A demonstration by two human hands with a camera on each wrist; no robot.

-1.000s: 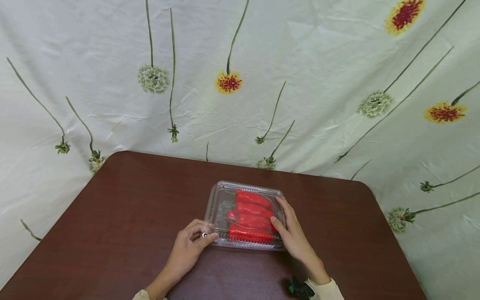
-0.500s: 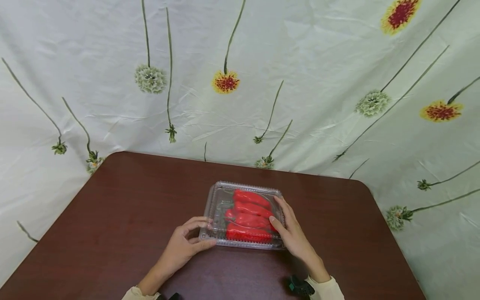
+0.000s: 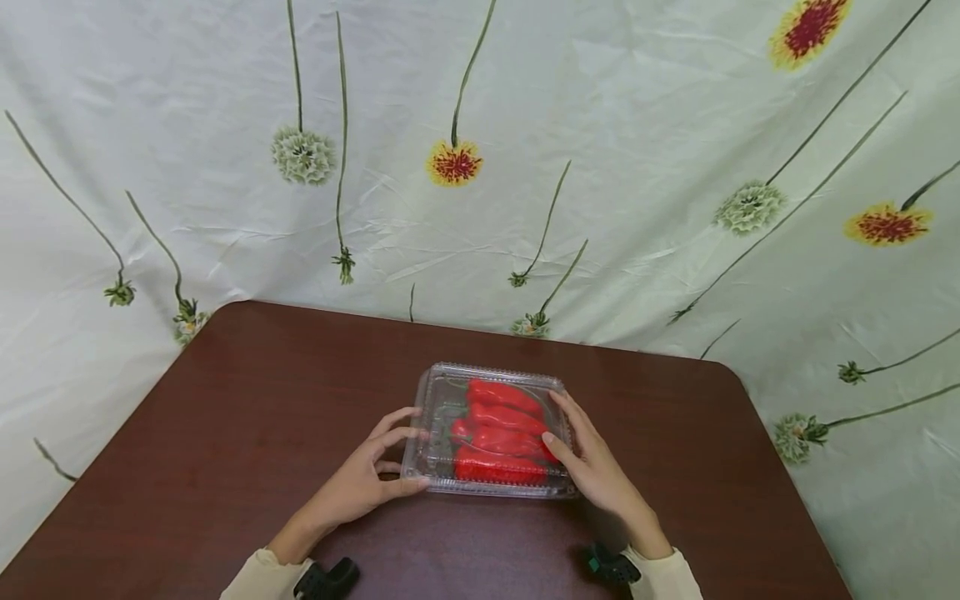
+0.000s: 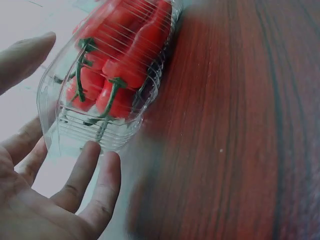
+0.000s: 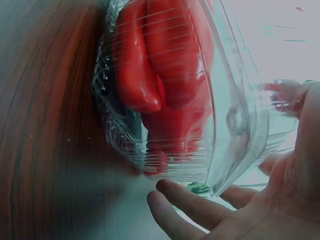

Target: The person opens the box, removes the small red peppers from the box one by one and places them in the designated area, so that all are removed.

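Observation:
A clear plastic clamshell box (image 3: 437, 429) lies on the brown table with its lid down. Inside it are several red peppers (image 3: 501, 442), their green stems (image 4: 116, 86) pointing to the left end. My left hand (image 3: 358, 483) is at the box's left side, fingers spread along the edge and thumb near the front left corner. In the left wrist view its fingertips are right at the box's ribbed end wall. My right hand (image 3: 602, 475) lies along the right side, its thumb over the lid's edge and its fingers (image 5: 192, 202) loosely extended by the end wall.
The dark wood table (image 3: 285, 392) has rounded far corners. Behind it hangs a white cloth (image 3: 615, 167) printed with flowers. Dark wrist devices (image 3: 326, 581) sit at both cream sleeves (image 3: 667, 577).
My left hand has loosened from the front left corner, and its fingers have spread farther up the left side. The right hand and the box have hardly moved.

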